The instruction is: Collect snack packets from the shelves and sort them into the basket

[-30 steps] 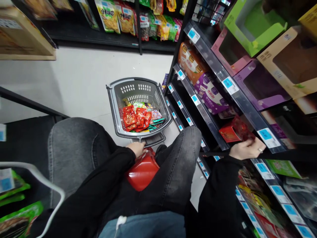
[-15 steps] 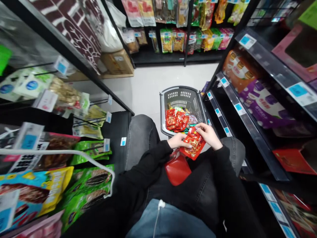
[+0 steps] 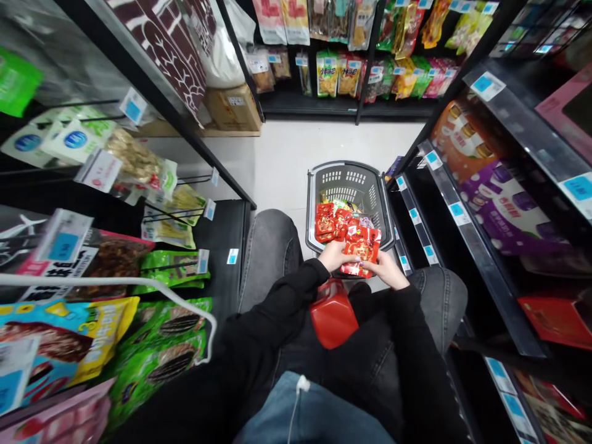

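Observation:
Between my two hands is a red snack packet (image 3: 361, 245), held upright over the near rim of a grey shopping basket (image 3: 383, 203). My left hand (image 3: 333, 256) grips its left edge, thumb across the front. On the lower right side, my right hand (image 3: 387, 269) pinches the packet with the thumb in front. Inside the basket, more red packets (image 3: 327, 221) lie in a heap with some yellow and green ones, partly hidden behind the held packet. A shiny red bag or pouch (image 3: 333, 316) rests below my hands, between my legs.
Hanging snack bags (image 3: 173, 268) and a white curved bar (image 3: 166, 293) are close on my left. To the right stand shelves with price tags and a purple carton (image 3: 502, 200). A cardboard box (image 3: 234, 110) sits on the left beyond, before the back shelf (image 3: 309, 110).
The red packet has been turned from a slant to upright and sits a little nearer the basket. My right hand has moved down from its top edge to its lower right side.

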Motion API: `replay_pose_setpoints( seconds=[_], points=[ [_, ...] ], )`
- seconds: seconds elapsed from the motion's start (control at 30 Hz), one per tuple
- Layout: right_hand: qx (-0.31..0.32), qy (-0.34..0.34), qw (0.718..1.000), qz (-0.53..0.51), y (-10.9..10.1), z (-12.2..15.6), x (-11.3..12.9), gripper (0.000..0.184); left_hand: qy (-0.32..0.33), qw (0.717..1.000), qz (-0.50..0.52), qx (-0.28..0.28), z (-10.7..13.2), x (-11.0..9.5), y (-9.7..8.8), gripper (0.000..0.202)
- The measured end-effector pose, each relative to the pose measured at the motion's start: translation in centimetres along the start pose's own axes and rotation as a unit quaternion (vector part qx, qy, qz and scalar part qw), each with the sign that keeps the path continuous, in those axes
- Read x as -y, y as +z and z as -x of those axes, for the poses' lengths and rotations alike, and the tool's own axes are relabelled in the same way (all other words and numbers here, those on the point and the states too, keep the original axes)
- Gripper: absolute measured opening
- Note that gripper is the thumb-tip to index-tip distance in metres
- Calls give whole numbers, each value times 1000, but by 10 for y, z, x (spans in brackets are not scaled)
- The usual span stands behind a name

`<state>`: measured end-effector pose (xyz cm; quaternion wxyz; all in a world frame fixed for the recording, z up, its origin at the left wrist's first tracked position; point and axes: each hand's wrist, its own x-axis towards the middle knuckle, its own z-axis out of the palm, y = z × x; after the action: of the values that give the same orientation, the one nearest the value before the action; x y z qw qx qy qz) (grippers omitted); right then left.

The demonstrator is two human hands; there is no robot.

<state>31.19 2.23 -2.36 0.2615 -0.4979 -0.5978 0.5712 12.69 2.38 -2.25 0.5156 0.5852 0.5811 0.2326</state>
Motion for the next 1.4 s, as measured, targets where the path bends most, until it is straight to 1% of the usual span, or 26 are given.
replay_pose_setpoints(
  seconds=[0.07,0.17,0.3,0.47,0.6,0.77,0.87,0.93,1.0,1.07,1.17,1.23,1.4],
  points=[
    [3,-6,1000,-3,-1,0,-1,40,18,1000,-12,-7,0,0,1,48],
    [-23,-6,1000,-2,1,1,-2,36,37,999,-24,-20,1,-2,1,47],
    [-43,6,999,-28,4,2,0,33,36,999,-28,-25,1,-3,1,45],
    [-42,31,994,-100,5,2,2,34,38,998,55,-4,2,-1,2,44],
    [-31,44,985,-165,8,0,2,37,25,990,139,11,5,-2,3,46],
    [-33,44,977,-205,12,0,6,40,30,984,174,1,4,-1,4,44],
    [-49,21,979,-197,12,2,10,42,32,980,194,-13,1,-1,5,46],
    [-64,3,982,-175,10,3,11,43,33,975,220,-1,1,-2,6,49],
    [-68,-7,986,-151,8,3,11,43,37,971,236,22,2,-4,6,51],
    [-60,-6,990,-131,7,4,9,44,36,971,234,32,4,-6,6,50],
    [-58,-6,992,-115,6,4,7,45,30,974,224,19,6,-7,6,49],
    [-61,-8,991,-118,8,3,7,46,33,974,224,9,7,-7,5,48],
    [-51,5,987,-150,16,2,12,48,42,971,235,6,5,-2,7,49]
  ],
)
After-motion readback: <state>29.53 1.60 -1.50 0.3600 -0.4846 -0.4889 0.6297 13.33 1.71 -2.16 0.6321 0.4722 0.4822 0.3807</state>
